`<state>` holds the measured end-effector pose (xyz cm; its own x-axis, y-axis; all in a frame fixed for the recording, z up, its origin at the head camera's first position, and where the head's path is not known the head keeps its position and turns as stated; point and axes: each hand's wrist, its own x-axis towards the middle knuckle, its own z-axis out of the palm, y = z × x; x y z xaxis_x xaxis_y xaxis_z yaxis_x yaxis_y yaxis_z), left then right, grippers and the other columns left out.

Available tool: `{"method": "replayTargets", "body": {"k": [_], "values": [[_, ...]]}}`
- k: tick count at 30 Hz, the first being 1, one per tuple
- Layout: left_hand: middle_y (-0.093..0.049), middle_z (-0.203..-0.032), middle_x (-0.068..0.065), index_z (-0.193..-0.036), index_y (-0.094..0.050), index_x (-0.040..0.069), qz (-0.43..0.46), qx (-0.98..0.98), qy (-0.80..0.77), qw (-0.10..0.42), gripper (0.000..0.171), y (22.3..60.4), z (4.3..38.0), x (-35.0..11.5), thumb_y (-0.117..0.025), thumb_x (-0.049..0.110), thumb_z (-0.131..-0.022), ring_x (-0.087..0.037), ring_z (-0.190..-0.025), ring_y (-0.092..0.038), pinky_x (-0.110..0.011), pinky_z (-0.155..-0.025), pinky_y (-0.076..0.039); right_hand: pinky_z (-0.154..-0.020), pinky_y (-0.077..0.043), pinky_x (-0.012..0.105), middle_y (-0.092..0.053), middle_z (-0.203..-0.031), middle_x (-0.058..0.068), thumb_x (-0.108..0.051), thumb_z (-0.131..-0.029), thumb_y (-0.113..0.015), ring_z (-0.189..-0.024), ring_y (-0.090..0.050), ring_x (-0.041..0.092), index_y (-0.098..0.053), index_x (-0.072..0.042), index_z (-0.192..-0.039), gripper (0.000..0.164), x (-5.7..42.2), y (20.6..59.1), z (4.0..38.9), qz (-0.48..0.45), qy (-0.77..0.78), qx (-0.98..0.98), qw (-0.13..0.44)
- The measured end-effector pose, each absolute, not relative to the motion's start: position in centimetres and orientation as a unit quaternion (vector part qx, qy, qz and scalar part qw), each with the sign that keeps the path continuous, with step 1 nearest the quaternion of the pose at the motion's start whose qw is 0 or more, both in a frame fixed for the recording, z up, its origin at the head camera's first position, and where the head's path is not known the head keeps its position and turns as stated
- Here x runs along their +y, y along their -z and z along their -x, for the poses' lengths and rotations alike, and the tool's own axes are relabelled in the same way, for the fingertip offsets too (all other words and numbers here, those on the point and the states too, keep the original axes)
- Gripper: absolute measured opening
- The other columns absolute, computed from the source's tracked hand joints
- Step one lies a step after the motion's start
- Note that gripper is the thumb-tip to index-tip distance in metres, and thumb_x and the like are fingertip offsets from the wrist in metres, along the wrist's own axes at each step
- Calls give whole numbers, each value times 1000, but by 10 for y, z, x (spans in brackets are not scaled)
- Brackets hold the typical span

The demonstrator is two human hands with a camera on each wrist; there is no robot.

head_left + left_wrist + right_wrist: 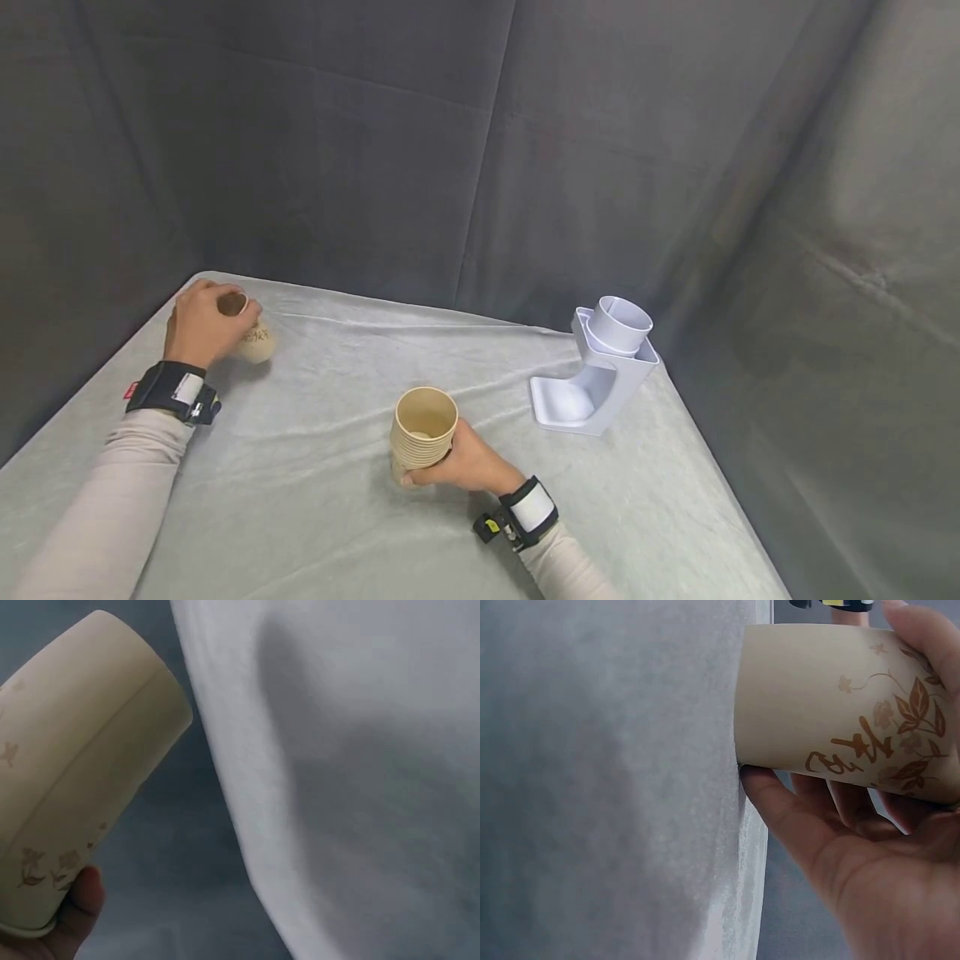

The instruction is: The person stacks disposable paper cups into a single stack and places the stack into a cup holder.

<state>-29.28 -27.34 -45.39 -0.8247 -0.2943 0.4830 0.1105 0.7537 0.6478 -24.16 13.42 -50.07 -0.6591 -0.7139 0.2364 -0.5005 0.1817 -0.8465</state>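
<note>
My left hand [201,323] is at the far left of the table, gripping a beige paper cup [257,344] near its rim. The cup is tilted above the cloth, and its flower print shows in the left wrist view, where a fingertip [86,892] presses beside the rim. Near the middle of the table, my right hand [474,460] holds a stack of nested paper cups [420,446], open ends up. In the right wrist view the lowest cup [810,697] shows brown leaves and lettering, with fingers curled around it.
A pale plastic stand [600,375] with a round tube [621,323] in its top stands at the right rear of the table. A light grey cloth [315,500] covers the table. Dark grey curtains [360,150] hang behind and at both sides.
</note>
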Motion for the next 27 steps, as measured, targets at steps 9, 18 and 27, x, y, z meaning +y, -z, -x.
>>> {"method": "replayTargets", "body": {"k": [9,18,27], "values": [[-61,-110,-21,-111,-74,-2,11,-874,350,336,40,419,280,-234,-67,29,-88,-44,-99,-60,-64,-79,-50,-106,-47,36,-63,-127,3,-3,-66,-93,-117,-62,16,-48,-17,-141,88,134,500,241,398,503,760,106],[-62,-98,-16,-97,-75,1,76,-858,345,373,25,388,265,-197,-70,22,-83,-39,-91,-64,-61,-73,-54,-106,-48,36,-64,-126,4,-4,-66,-93,-116,-63,16,-49,-17,-140,87,134,500,240,400,503,759,106],[-62,-92,-10,-93,-75,4,132,-845,335,397,21,376,255,-172,-70,19,-80,-31,-85,-64,-52,-67,-54,-105,-48,35,-64,-125,1,-4,-67,-93,-115,-63,15,-50,-18,-139,85,134,500,239,401,499,761,108]]}}
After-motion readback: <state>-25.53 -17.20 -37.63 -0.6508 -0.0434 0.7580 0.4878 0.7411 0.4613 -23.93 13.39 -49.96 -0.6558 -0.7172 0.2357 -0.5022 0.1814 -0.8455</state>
